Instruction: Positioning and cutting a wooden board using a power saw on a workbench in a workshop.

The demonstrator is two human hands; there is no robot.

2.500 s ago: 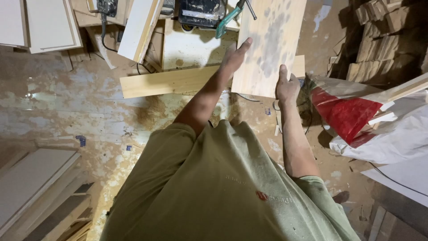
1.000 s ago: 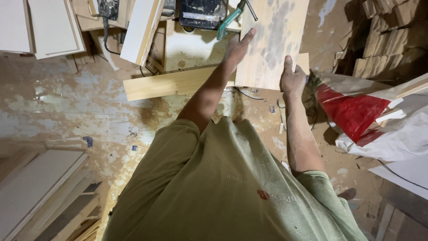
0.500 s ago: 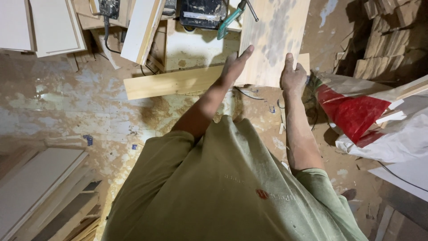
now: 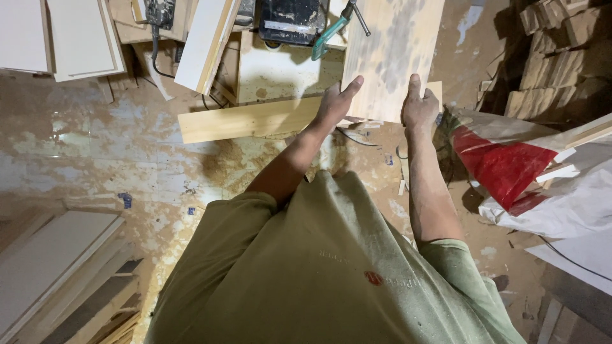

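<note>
I look straight down over my olive-green shirt at a dusty workshop floor. Both hands hold a pale plywood board (image 4: 392, 54) by its near end, up in front of me. My left hand (image 4: 336, 102) grips the board's left corner with the thumb on top. At the board's right corner, my right hand (image 4: 419, 105) has its thumb pressed on the face. The board reaches up past the top edge of the frame.
A long light wooden plank (image 4: 255, 119) lies on the floor below the board. A dark power tool (image 4: 290, 19), a green-handled clamp (image 4: 331, 32) and white panels (image 4: 76, 32) lie beyond. Red-and-white sacks (image 4: 516, 165) sit right, stacked boards (image 4: 57, 274) lower left.
My left hand has slid down from the board's left edge to its near corner. The board and right hand have stayed nearly where they were.
</note>
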